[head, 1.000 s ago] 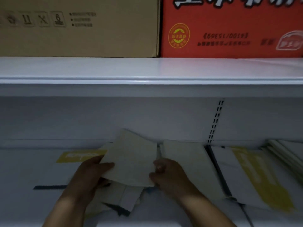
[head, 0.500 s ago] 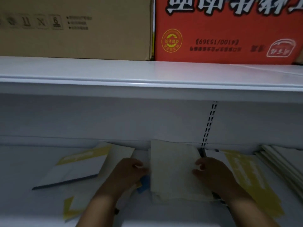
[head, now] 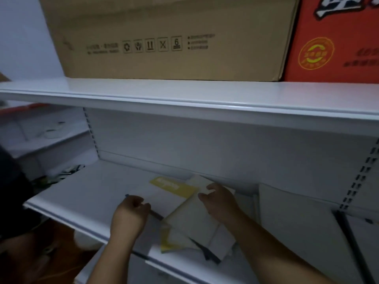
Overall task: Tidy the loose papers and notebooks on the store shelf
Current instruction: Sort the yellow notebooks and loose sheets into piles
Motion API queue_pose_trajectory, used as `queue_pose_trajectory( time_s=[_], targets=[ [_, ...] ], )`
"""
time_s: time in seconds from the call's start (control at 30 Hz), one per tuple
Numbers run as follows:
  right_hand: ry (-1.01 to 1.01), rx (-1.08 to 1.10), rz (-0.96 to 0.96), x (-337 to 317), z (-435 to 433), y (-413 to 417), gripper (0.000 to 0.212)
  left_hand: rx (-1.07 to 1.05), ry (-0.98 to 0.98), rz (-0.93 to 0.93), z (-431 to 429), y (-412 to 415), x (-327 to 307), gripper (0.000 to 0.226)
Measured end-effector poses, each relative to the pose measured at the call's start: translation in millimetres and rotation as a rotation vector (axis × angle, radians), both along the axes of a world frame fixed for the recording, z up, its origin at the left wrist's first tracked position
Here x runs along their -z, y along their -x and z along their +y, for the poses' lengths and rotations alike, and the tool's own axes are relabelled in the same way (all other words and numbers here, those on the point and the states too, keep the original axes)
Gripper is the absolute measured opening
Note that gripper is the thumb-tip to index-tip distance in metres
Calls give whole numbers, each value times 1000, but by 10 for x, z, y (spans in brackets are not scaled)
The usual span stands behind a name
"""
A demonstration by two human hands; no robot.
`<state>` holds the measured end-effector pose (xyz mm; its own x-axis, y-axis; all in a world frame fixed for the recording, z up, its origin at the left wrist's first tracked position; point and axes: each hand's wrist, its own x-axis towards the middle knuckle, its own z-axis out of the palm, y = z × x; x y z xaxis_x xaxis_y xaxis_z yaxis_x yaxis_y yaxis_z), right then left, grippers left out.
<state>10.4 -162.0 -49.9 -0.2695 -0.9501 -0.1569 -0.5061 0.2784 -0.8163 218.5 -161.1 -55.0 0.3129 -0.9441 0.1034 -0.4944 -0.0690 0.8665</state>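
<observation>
Two white shelves (head: 98, 187), loose papers (head: 190, 219) — dim room

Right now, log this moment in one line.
left hand: at edge of yellow-banded notebook | right hand: on cream papers | shelf: pile untidy

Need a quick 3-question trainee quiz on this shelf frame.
1. True or false: the brown cardboard box sits on the upper shelf, beside the red box.
2. The right hand is above: A) beige papers B) the red box C) a cup.
3. Fill in: the white notebook by the left hand has a ___ band.
Key: 1 true; 2 A; 3 yellow.
</observation>
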Motion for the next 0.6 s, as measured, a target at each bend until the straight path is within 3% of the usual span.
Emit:
queue_pose_trajectory(
  time_s=[0.07, 0.17, 0.2, 0.27, 0.33, 0.4, 0.5, 0.6],
  targets=[
    [0, -8, -23, 8, -141, -94, 54, 31, -145, 143, -84, -87, 125, 26],
    [-67, 13, -321, 43, -322, -240, 52, 92, -268, 466, -148, -97, 252, 51],
    [-77, 23, -346, 56, -359, -288, 44, 82, -285, 533, -174, -78, 264, 52],
    [-31, 64, -305, 221, -502, -324, 50, 41, -271, 652, -251, -50, 274, 43],
    [23, 105, -277, 248, -503, -340, 47, 1, -236, 713, -315, -43, 273, 39],
    [42, 136, -295, 147, -401, -308, 13, 15, -194, 764, -324, -69, 216, 36],
    [31, 137, -410, -103, -179, -130, 17, 149, -202, 814, -270, -1, 27, 32],
    [94, 140, -382, -240, 37, 244, 19, 364, -267, 737, -158, 328, -151, 31]
  ],
)
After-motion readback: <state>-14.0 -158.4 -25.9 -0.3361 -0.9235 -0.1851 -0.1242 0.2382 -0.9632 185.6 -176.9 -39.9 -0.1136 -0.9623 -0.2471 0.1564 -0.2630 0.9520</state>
